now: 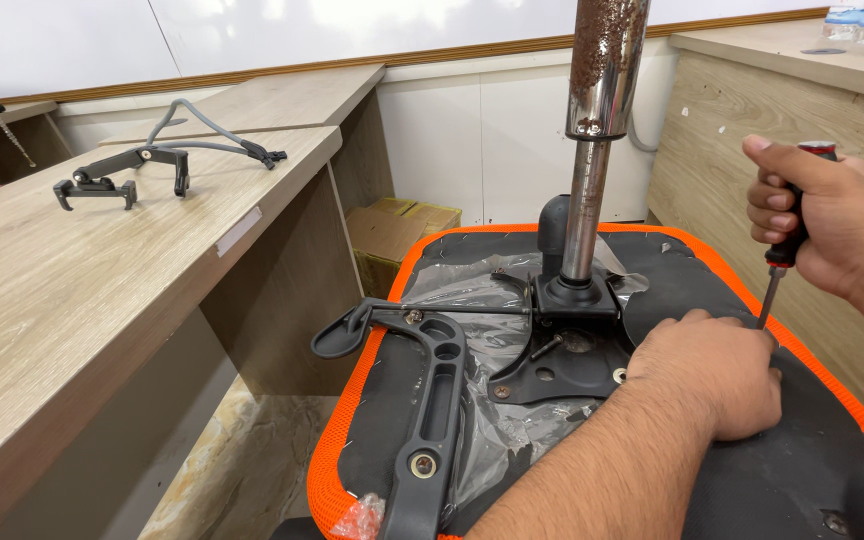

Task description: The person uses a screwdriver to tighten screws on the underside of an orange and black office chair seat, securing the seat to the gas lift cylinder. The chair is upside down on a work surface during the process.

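Note:
An upturned office chair seat (752,490), black underneath with an orange mesh rim, lies in front of me. A black metal mechanism plate (562,365) is fixed on it, and a rusty chrome gas cylinder (597,120) stands upright from the plate. My right hand (832,225) grips a screwdriver (769,298) with a red and black handle, held upright with the tip down on the seat. My left hand (717,375) rests on the seat right beside that tip, fingers curled down; what is under them is hidden. A black armrest bracket (432,400) lies bolted at the seat's left.
A black lever (342,335) sticks out left of the plate. Crumpled clear plastic (492,440) covers part of the seat. A wooden desk (72,290) on the left carries a loose grey chair part (112,180). Cardboard boxes (392,235) sit below it. Another wooden desk (752,100) stands right.

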